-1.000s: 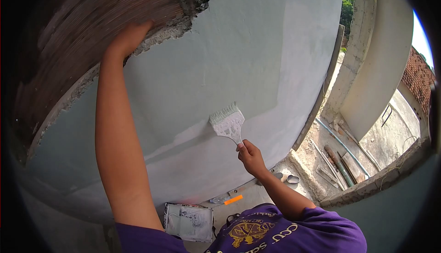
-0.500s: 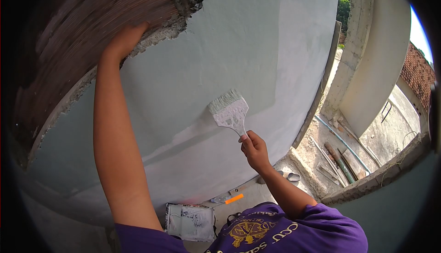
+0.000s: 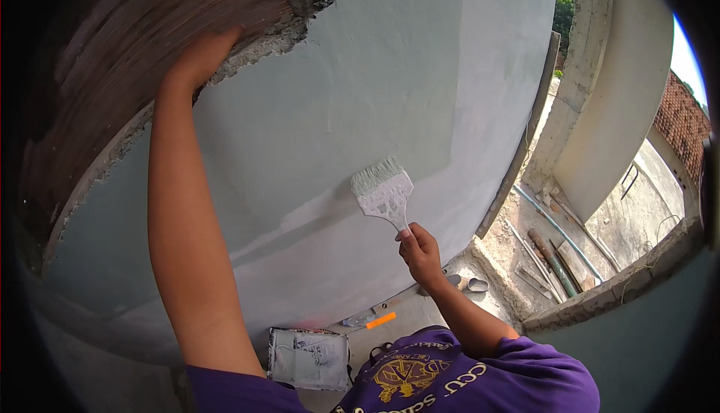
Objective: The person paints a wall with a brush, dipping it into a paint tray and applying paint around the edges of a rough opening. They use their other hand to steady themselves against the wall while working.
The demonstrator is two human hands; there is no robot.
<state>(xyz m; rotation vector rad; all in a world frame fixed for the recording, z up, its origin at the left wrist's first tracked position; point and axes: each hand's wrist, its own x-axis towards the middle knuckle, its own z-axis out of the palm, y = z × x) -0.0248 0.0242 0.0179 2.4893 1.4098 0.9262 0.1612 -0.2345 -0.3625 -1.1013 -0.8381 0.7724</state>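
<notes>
My right hand [image 3: 422, 252] is closed round the handle of a wide paintbrush [image 3: 386, 197], bristles up. Pale green paint coats the bristles, and whitish paint covers the ferrule and handle. The bristles overlap the smooth wall [image 3: 375, 90] in this view, near where its wet-looking greenish coat meets a paler area. At upper left, my left hand [image 3: 202, 57] rests on the broken plaster edge [image 3: 262, 53], beside exposed ridged brickwork [image 3: 150, 38]. One finger stretches out along the brick; the others are mostly hidden behind the hand.
Below the wall sits a paint-smeared tray [image 3: 347, 357]. Near it lie an orange-handled tool [image 3: 381, 321] and a metal cup-like thing [image 3: 477, 285]. To the right, beyond a low concrete ledge [image 3: 622, 287], are pipes [image 3: 553, 261] and scraps. An upright concrete post [image 3: 577, 75] stands there.
My right hand and the paintbrush have shifted slightly right and down across the view. My left hand stays at the plaster edge.
</notes>
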